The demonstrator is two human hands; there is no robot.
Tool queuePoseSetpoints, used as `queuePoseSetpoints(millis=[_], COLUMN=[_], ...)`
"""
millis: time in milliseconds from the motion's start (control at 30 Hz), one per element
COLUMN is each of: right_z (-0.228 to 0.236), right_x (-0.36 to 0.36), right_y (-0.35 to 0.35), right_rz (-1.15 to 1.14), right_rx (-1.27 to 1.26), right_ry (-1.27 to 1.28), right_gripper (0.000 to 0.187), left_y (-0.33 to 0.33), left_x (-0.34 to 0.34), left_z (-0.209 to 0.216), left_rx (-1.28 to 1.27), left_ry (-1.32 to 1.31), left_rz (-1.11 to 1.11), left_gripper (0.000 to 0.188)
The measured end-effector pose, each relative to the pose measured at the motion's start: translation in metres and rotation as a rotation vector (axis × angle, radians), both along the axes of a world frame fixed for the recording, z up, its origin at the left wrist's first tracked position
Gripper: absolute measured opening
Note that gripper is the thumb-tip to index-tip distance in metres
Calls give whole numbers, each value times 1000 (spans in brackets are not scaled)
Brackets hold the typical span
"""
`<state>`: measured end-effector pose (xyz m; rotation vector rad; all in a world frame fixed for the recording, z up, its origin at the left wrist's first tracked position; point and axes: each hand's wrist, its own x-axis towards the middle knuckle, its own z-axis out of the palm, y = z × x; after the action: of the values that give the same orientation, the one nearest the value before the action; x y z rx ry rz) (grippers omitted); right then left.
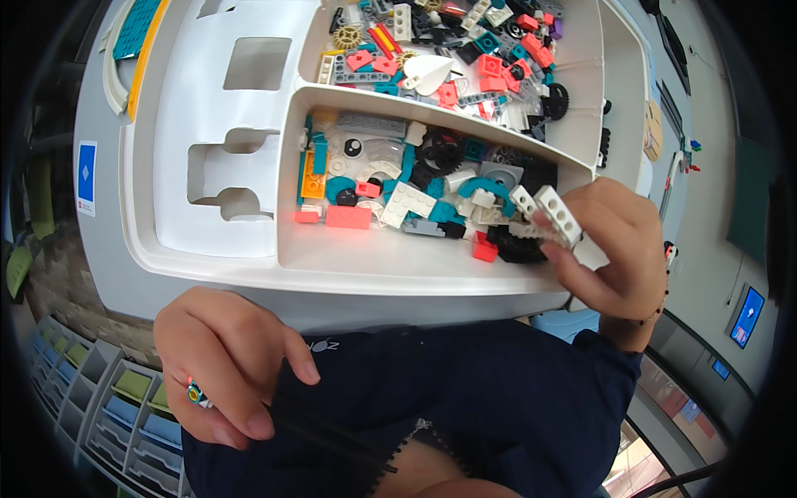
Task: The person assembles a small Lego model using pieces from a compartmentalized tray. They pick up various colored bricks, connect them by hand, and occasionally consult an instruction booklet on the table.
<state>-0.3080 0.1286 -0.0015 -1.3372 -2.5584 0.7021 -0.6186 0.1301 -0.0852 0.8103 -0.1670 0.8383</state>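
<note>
My right hand (pixel 618 241) pinches a white studded toy brick with round holes in its side (pixel 558 216) between thumb and fingers, over the right end of the tray's front compartment. A second white holed piece (pixel 523 201) shows right beside it; whether the two are joined I cannot tell. In front of the tray, near my body, my left hand (pixel 228 357) is closed with its fingers curled under. A small multicoloured piece (pixel 198 393) shows at its fingers, and whether it is worn or held is unclear.
The white tray (pixel 415 274) has a front compartment with a white plate brick (pixel 408 204), a coral brick (pixel 349 217) and mixed parts. Its back compartment holds gears (pixel 347 36), a black wheel (pixel 555 101) and more bricks. A white cut-out insert (pixel 183 124) lies on the left.
</note>
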Motion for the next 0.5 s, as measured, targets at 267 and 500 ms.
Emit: queuePoseSetpoints(millis=[267,500], right_z=[-5,-7], right_x=[-7,-5], right_y=[6,-10], right_rz=[-35,-58], right_rx=[26,167], right_ry=[26,-381], right_gripper=[40,44], left_y=[0,5], left_x=[-1,-2], left_z=[2,-2], left_rx=[11,123], left_ry=[53,79], left_rz=[-13,-77], left_gripper=[19,22])
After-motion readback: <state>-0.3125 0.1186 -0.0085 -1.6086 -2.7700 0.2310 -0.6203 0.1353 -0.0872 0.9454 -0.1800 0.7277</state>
